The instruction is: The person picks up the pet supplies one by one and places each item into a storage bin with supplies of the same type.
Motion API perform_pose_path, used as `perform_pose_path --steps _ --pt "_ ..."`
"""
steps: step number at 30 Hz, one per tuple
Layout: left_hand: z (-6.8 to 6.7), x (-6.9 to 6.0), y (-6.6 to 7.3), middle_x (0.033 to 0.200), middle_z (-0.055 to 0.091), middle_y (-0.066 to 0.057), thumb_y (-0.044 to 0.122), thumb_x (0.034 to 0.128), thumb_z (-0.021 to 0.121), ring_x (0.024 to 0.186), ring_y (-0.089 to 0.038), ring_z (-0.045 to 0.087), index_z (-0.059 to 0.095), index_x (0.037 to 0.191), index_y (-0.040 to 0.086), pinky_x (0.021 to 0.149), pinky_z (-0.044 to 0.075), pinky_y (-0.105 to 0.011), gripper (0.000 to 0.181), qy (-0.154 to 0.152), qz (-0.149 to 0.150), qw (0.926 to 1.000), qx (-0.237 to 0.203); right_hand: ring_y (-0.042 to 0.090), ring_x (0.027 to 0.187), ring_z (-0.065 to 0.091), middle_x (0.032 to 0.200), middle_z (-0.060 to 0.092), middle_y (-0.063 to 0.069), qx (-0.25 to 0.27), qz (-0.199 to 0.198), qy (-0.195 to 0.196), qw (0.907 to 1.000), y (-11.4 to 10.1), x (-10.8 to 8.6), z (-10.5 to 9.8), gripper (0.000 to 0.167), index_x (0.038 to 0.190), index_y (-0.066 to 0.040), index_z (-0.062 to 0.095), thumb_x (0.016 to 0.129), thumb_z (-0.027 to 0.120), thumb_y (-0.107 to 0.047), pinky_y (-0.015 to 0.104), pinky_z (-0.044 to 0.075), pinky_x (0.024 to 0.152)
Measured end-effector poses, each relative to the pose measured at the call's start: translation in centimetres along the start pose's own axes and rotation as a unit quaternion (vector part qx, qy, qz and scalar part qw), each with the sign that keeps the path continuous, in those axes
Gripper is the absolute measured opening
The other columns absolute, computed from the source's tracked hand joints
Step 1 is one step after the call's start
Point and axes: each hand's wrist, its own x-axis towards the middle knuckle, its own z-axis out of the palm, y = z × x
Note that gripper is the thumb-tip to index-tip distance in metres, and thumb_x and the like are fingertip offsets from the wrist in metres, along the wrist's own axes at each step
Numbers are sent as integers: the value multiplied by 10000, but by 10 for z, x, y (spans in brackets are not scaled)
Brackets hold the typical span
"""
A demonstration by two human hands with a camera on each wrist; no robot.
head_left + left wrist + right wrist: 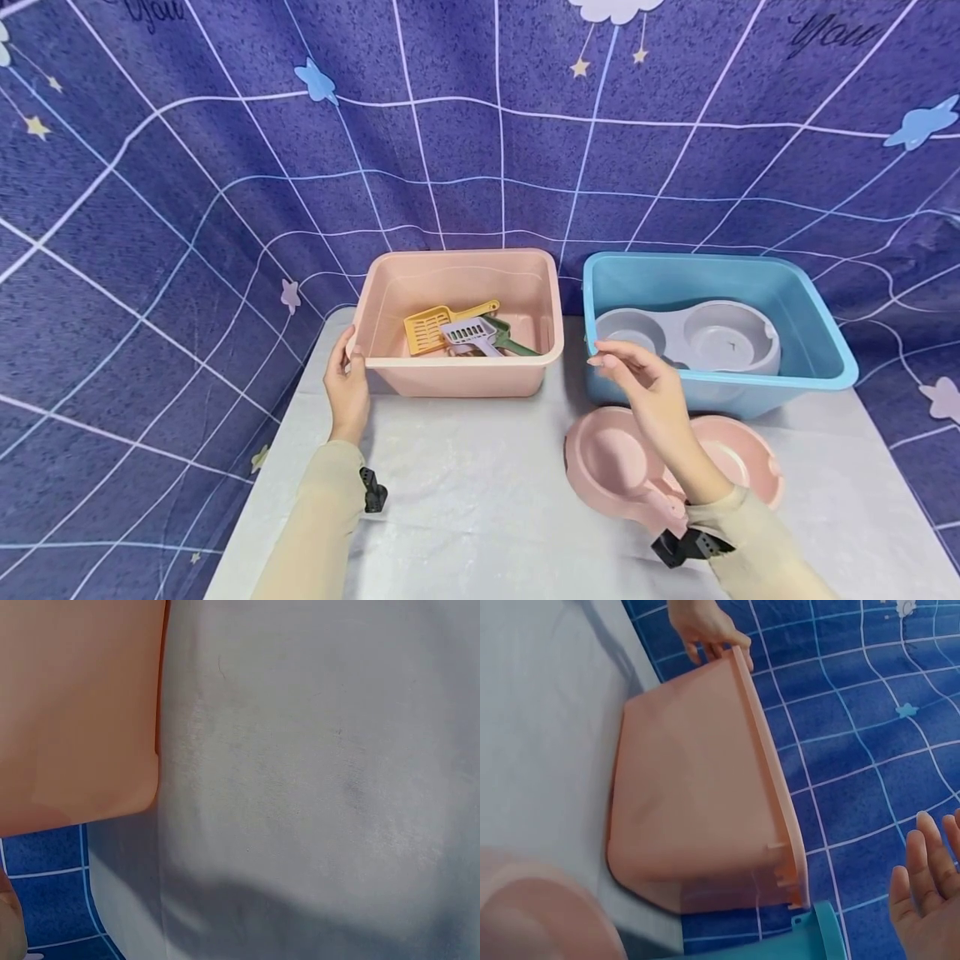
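Observation:
At the left front corner of a pink plastic bin [465, 381], my left hand [347, 400] grips the rim, the thumb near the top edge. The right wrist view also shows that left hand [703, 624] at the bin's far corner. Inside the bin lie a yellow slotted scoop [427, 332], a pale lilac one [469, 332] and a green one [517, 340], partly overlapping. My right hand [656, 400] hovers by the front left corner of a blue bin [810, 333], holding nothing. Its fingers look extended in the right wrist view. A grey double bowl [693, 321] sits in the blue bin.
A pink double pet bowl [592, 479] rests on the white-covered table [465, 508] beneath my right forearm, which hides part of it. Behind both bins hangs a dark blue curtain [465, 150] with grid lines and stars. A narrow gap separates the bins.

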Motion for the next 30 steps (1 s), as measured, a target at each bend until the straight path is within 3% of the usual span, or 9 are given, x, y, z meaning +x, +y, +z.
perform_pose_path --steps 14,30 --pt "1 0 2 1418 519 -177 39 1014 468 1255 -271 492 498 1426 -10 917 439 -172 416 -52 8 10000 20 156 946 680 978 725 51 -370 42 317 9988 0 -12 -25 226 1167 97 651 989 569 -15 240 534 836" --pt "1 0 0 1437 505 -167 38 1015 469 1208 -196 489 507 1419 -12 906 431 -175 409 42 9 10000 45 122 922 684 965 735 16 -446 44 654 9969 2 -19 -51 225 1162 105 658 980 577 1 209 531 813"
